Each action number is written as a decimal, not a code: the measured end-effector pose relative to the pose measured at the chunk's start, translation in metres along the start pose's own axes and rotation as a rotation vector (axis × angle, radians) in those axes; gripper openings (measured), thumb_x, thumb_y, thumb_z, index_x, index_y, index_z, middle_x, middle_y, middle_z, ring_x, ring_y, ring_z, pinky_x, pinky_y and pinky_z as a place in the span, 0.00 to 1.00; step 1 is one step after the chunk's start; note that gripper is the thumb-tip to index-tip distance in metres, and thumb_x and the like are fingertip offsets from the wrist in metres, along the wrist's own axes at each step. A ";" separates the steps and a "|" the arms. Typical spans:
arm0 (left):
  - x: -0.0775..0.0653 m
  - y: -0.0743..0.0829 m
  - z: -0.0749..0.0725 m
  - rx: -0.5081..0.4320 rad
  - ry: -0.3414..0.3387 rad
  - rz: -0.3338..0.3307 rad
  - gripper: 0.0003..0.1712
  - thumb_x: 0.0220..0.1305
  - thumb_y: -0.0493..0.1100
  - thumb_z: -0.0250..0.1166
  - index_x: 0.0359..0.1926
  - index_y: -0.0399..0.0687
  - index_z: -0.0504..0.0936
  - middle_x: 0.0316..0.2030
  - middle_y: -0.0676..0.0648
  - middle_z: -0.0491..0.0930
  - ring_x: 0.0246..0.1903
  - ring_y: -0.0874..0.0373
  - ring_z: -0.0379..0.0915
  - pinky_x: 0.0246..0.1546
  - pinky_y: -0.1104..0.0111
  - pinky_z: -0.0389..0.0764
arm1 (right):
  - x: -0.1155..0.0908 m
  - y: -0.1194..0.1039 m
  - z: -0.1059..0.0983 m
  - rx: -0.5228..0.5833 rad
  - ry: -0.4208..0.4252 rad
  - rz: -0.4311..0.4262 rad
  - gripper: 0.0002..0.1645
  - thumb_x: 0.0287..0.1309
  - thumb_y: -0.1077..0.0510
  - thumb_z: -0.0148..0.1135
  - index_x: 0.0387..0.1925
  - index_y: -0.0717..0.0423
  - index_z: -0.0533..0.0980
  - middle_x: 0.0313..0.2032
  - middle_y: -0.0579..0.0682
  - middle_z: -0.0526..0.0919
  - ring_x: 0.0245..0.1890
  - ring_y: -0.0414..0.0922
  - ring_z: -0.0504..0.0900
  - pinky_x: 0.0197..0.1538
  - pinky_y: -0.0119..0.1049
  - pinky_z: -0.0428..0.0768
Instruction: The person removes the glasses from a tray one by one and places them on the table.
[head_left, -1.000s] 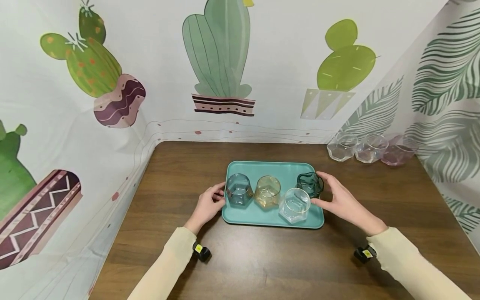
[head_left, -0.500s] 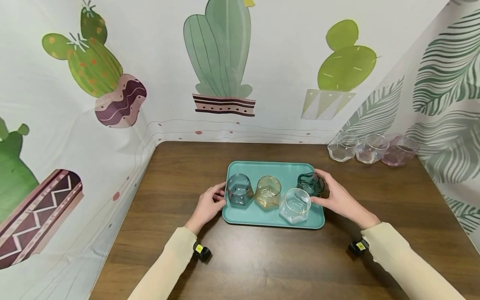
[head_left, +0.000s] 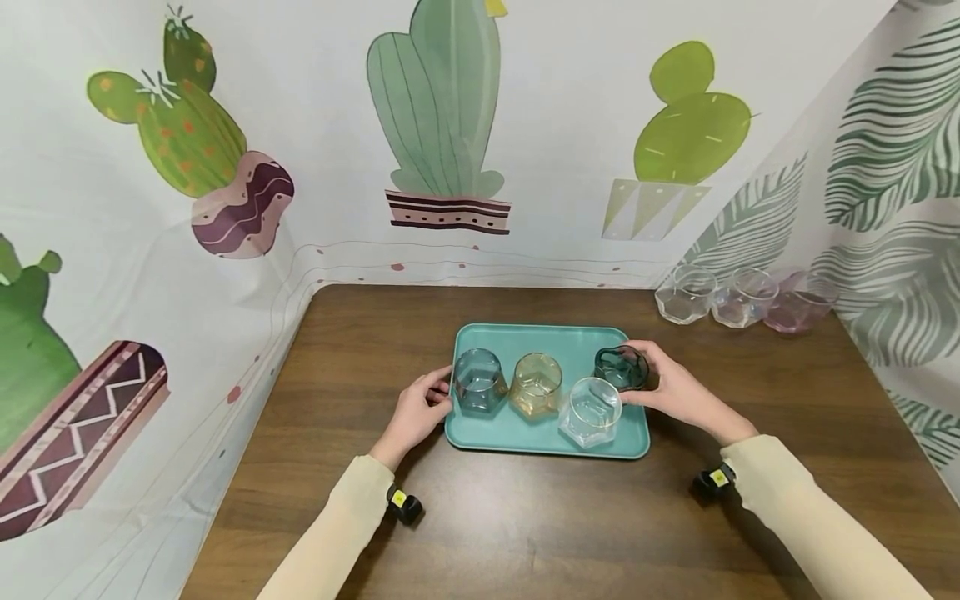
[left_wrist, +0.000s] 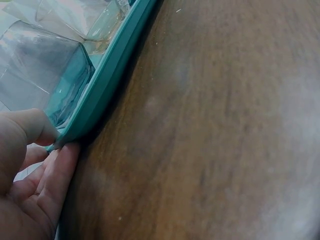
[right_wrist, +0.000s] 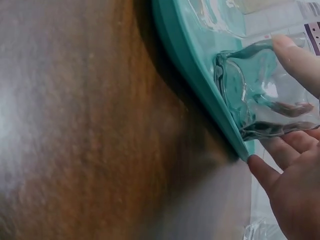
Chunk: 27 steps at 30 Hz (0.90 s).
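Observation:
On a teal tray [head_left: 510,439] stand a blue-grey glass [head_left: 478,385], an amber glass [head_left: 535,388], a clear glass with a gold rim [head_left: 589,423] and a wavy dark green glass [head_left: 618,367]. My left hand [head_left: 413,412] pinches the tray's left edge; the left wrist view shows the thumb over the rim and fingertips against its outer side. My right hand [head_left: 681,395] holds the dark green glass near the tray's right end. In the right wrist view, thumb and fingers lie on opposite sides of this glass [right_wrist: 260,90], and the little finger touches the tray rim.
Two clear glasses [head_left: 686,296] [head_left: 742,298] and a pinkish glass [head_left: 799,303] stand in a row at the back right of the brown wooden table [head_left: 525,525]. A white cloth with printed cacti [head_left: 562,167] hangs behind the table.
My right hand has closed in on the dark green glass, its wrist and forearm shifting slightly left. The left hand, the tray and the glasses look unmoved.

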<state>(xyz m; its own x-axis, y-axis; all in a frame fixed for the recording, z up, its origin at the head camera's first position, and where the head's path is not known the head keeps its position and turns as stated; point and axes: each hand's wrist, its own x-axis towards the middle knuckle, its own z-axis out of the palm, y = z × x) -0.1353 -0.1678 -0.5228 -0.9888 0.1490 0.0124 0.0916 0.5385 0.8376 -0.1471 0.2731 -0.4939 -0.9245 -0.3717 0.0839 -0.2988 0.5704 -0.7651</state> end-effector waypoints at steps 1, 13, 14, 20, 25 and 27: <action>0.000 0.000 0.000 -0.001 -0.001 -0.002 0.32 0.60 0.30 0.65 0.67 0.41 0.79 0.43 0.44 0.82 0.40 0.53 0.82 0.39 0.69 0.82 | 0.000 0.001 0.001 0.007 0.007 0.004 0.48 0.52 0.60 0.81 0.70 0.62 0.64 0.64 0.65 0.76 0.63 0.63 0.76 0.57 0.15 0.65; 0.000 -0.001 0.001 0.001 -0.004 -0.001 0.32 0.60 0.30 0.65 0.67 0.41 0.79 0.43 0.44 0.82 0.41 0.53 0.82 0.39 0.68 0.82 | 0.000 0.004 0.006 -0.007 0.056 0.024 0.47 0.52 0.58 0.82 0.68 0.59 0.65 0.63 0.62 0.79 0.63 0.61 0.77 0.61 0.19 0.67; 0.000 -0.001 0.001 0.001 -0.004 0.000 0.32 0.60 0.30 0.65 0.67 0.41 0.79 0.43 0.44 0.82 0.40 0.53 0.82 0.39 0.68 0.82 | 0.000 0.004 0.006 -0.012 0.056 0.029 0.47 0.52 0.57 0.82 0.68 0.59 0.65 0.63 0.62 0.79 0.63 0.61 0.77 0.63 0.23 0.69; 0.000 -0.001 0.001 0.000 -0.003 -0.001 0.32 0.60 0.30 0.65 0.67 0.41 0.79 0.43 0.44 0.82 0.41 0.53 0.82 0.39 0.68 0.82 | 0.000 -0.001 0.004 -0.009 0.063 0.043 0.47 0.52 0.57 0.82 0.68 0.60 0.65 0.62 0.62 0.79 0.64 0.59 0.76 0.66 0.35 0.72; 0.000 -0.001 0.001 -0.002 -0.007 -0.005 0.32 0.60 0.30 0.65 0.68 0.41 0.79 0.43 0.44 0.82 0.41 0.53 0.82 0.39 0.68 0.82 | -0.001 -0.009 -0.001 0.031 0.083 0.037 0.47 0.52 0.57 0.81 0.68 0.60 0.65 0.62 0.63 0.79 0.63 0.60 0.77 0.58 0.13 0.64; 0.000 0.000 0.000 -0.002 -0.007 -0.005 0.32 0.60 0.30 0.65 0.68 0.41 0.79 0.43 0.44 0.82 0.41 0.53 0.82 0.39 0.68 0.82 | -0.001 -0.011 -0.003 0.040 0.092 0.041 0.47 0.52 0.56 0.82 0.68 0.59 0.65 0.62 0.62 0.79 0.61 0.54 0.79 0.56 0.12 0.65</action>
<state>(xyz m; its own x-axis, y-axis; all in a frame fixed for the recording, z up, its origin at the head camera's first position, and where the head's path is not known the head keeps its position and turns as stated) -0.1357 -0.1677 -0.5232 -0.9883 0.1523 0.0046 0.0868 0.5377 0.8387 -0.1438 0.2692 -0.4837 -0.9541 -0.2789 0.1089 -0.2523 0.5530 -0.7941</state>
